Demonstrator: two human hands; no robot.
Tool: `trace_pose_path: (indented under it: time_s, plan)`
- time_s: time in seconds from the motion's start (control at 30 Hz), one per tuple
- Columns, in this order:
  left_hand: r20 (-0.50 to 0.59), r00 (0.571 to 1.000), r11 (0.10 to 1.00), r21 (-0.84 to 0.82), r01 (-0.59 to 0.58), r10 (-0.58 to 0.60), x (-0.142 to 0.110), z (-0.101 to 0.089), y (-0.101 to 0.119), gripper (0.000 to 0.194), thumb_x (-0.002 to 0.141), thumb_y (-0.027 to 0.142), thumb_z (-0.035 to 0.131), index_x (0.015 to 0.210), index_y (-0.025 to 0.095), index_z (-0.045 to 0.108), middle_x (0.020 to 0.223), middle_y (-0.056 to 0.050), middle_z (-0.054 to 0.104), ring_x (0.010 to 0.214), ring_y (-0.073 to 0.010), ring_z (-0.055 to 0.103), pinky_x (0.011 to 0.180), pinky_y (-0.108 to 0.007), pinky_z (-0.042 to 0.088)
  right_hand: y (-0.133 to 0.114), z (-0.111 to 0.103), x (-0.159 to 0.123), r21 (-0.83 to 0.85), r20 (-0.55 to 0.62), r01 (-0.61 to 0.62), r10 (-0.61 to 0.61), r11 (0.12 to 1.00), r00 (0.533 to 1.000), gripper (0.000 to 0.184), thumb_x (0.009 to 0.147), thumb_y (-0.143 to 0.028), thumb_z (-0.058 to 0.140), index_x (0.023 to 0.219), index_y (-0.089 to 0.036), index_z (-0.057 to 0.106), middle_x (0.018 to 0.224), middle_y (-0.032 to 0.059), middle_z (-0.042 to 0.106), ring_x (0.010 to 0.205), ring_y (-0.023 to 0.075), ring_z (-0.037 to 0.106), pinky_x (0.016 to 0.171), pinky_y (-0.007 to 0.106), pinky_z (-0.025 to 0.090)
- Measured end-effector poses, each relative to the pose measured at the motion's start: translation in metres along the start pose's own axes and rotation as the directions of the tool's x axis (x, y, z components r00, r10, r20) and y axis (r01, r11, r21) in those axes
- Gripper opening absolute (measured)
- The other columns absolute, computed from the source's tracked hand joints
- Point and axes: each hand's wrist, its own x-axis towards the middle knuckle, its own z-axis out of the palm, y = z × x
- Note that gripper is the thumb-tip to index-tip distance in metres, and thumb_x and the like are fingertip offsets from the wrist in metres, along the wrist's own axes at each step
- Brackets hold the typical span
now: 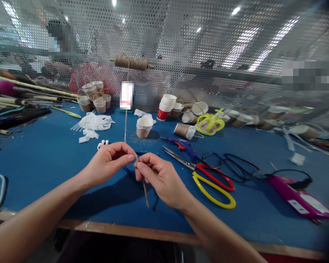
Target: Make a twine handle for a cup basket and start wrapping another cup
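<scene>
Both hands meet over the front middle of the blue table, pinching a piece of brown twine (145, 191) whose loose end hangs down below the fingers. My left hand (109, 162) grips it between thumb and forefinger. Close beside it, my right hand (160, 175) pinches the same twine with thumb and fingers. From a twine spool (130, 62) mounted on the mesh, a strand (125, 126) runs down to my left hand. Scissors (195, 170) with red and yellow handles lie right of my right hand, next to a blue glue gun (182, 145). A twine-wrapped cup (144, 128) stands beyond the hands.
Crumpled white fabric strips (95, 121) lie left. Wrapped baskets (94, 95) are grouped at the back left. Stacked paper cups (166, 106) and a yellow-green looped object (210, 123) are behind. A purple power strip (301, 197) with black cable lies right. Perforated mesh (181, 47) borders the back.
</scene>
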Motion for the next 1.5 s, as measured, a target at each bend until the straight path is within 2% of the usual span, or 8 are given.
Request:
trace_pose_path:
  time_s: [0.33, 0.47, 0.6, 0.73, 0.83, 0.97, 1.17, 1.5]
  plan:
    - [0.114, 0.992, 0.97, -0.232, 0.077, -0.052, 0.0, -0.002, -0.009, 0.01, 0.075, 0.024, 0.062, 0.074, 0.014, 0.06, 0.068, 0.001, 0.061, 0.064, -0.0098, 0.056, 0.065, -0.023, 0.044, 0.004, -0.002, 0.002, 0.079, 0.067, 0.029, -0.034, 0.996, 0.997, 0.016, 0.086, -0.025, 0.044, 0.072, -0.017, 0.048, 0.059, -0.0032, 0.052, 0.048, 0.0056, 0.038, 0.047, 0.02, 0.033]
    - [0.15, 0.987, 0.96, -0.264, 0.094, -0.055, 0.0, -0.003, -0.01, 0.009, 0.076, 0.023, 0.062, 0.077, 0.014, 0.06, 0.068, 0.001, 0.062, 0.066, -0.0102, 0.057, 0.066, -0.024, 0.045, 0.005, -0.003, 0.002, 0.136, 0.104, 0.01, -0.024, 0.991, 0.994, 0.016, 0.086, -0.025, 0.044, 0.074, -0.017, 0.049, 0.059, -0.0035, 0.052, 0.048, 0.0052, 0.039, 0.045, 0.02, 0.032]
    - [0.173, 0.984, 0.969, -0.234, 0.076, -0.036, 0.0, -0.003, -0.009, 0.008, 0.078, 0.023, 0.059, 0.077, 0.015, 0.058, 0.066, 0.002, 0.061, 0.062, -0.0101, 0.058, 0.064, -0.025, 0.045, 0.005, -0.001, 0.003, 0.176, 0.126, -0.041, 0.019, 0.983, 0.992, 0.016, 0.086, -0.026, 0.043, 0.076, -0.016, 0.05, 0.059, -0.0029, 0.054, 0.047, 0.0052, 0.04, 0.044, 0.019, 0.033]
    - [0.039, 0.999, 0.997, -0.079, 0.015, -0.012, 0.001, 0.0, -0.006, 0.008, 0.076, 0.021, 0.058, 0.072, 0.015, 0.057, 0.065, 0.003, 0.057, 0.059, -0.0076, 0.053, 0.06, -0.021, 0.043, 0.008, 0.003, 0.005, 0.144, 0.013, -0.088, 0.087, 0.986, 0.996, 0.012, 0.08, -0.027, 0.053, 0.077, -0.017, 0.047, 0.065, -0.0014, 0.057, 0.046, 0.005, 0.041, 0.043, 0.02, 0.034]
    - [-0.003, 1.0, 0.999, 0.037, -0.02, 0.021, 0.002, 0.002, -0.004, 0.008, 0.075, 0.02, 0.058, 0.07, 0.014, 0.057, 0.065, 0.003, 0.057, 0.059, -0.0076, 0.051, 0.057, -0.02, 0.042, 0.009, 0.005, 0.004, 0.08, -0.036, -0.059, 0.062, 0.995, 0.997, 0.012, 0.08, -0.026, 0.053, 0.076, -0.017, 0.048, 0.063, -0.0017, 0.056, 0.047, 0.0055, 0.042, 0.044, 0.02, 0.034]
    - [0.029, 0.998, 0.995, 0.076, -0.065, 0.063, 0.003, -0.001, -0.005, 0.008, 0.076, 0.021, 0.057, 0.071, 0.014, 0.058, 0.066, 0.002, 0.057, 0.06, -0.0083, 0.051, 0.058, -0.02, 0.042, 0.01, 0.003, 0.003, 0.063, -0.001, -0.024, 0.024, 0.998, 1.0, 0.013, 0.082, -0.027, 0.05, 0.073, -0.017, 0.048, 0.063, -0.0018, 0.056, 0.048, 0.0056, 0.04, 0.046, 0.021, 0.033]
    - [0.103, 0.992, 0.997, 0.03, -0.07, 0.067, 0.004, -0.007, -0.006, 0.006, 0.075, 0.02, 0.058, 0.073, 0.015, 0.057, 0.068, 0.001, 0.059, 0.064, -0.0099, 0.055, 0.061, -0.022, 0.044, 0.01, 0.0, 0.004, 0.082, 0.069, -0.025, 0.02, 0.996, 0.997, 0.014, 0.084, -0.028, 0.049, 0.075, -0.017, 0.048, 0.063, -0.002, 0.055, 0.048, 0.0056, 0.039, 0.046, 0.021, 0.032]
    - [0.183, 0.977, 0.992, 0.044, -0.118, 0.108, 0.002, -0.009, -0.001, 0.005, 0.078, 0.019, 0.055, 0.075, 0.014, 0.056, 0.071, 0.0, 0.059, 0.065, -0.0098, 0.054, 0.062, -0.022, 0.044, 0.012, -0.003, 0.001, 0.197, 0.187, -0.063, 0.026, 0.978, 0.982, 0.015, 0.085, -0.029, 0.047, 0.079, -0.016, 0.051, 0.06, -0.0033, 0.053, 0.048, 0.0052, 0.038, 0.045, 0.02, 0.029]
